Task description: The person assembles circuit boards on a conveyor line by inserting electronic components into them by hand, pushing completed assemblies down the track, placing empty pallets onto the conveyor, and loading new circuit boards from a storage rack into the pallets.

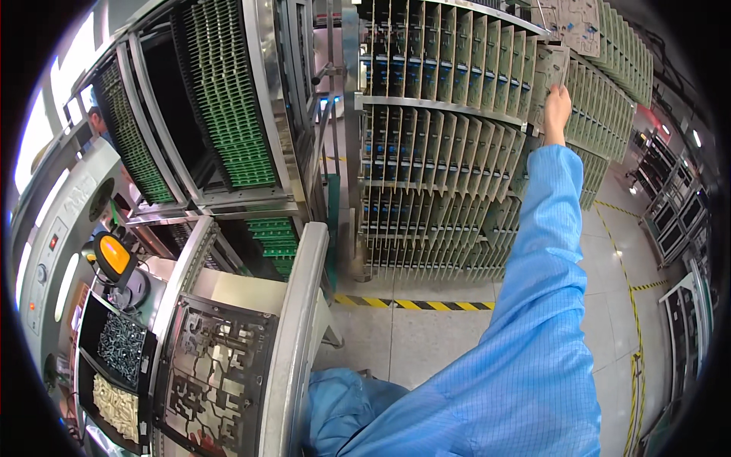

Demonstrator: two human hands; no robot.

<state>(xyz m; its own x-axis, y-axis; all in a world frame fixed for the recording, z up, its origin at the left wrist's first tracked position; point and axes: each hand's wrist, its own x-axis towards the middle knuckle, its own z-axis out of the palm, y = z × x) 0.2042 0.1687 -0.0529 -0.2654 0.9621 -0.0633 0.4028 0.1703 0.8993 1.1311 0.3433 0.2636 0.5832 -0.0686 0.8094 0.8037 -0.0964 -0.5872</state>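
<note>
My right hand (557, 109), at the end of an outstretched blue sleeve, is closed on the edge of a tan circuit board (550, 70). That board stands at the right end of a tall metal rack (442, 101) holding rows of similar upright boards. At the lower edge, the fingertips of my left hand (204, 440) show by the near end of a dark carrier plate (217, 373) with many cut-outs. The rest of that hand is out of the picture, and I cannot tell what its fingers do.
Left of the plate are black bins of dark screws (122, 346) and cream-coloured small parts (116, 407). A yellow and black handheld scanner (114, 257) stands behind them. Magazine racks of green boards (228, 91) rise at upper left. Yellow-black tape (415, 305) marks the floor.
</note>
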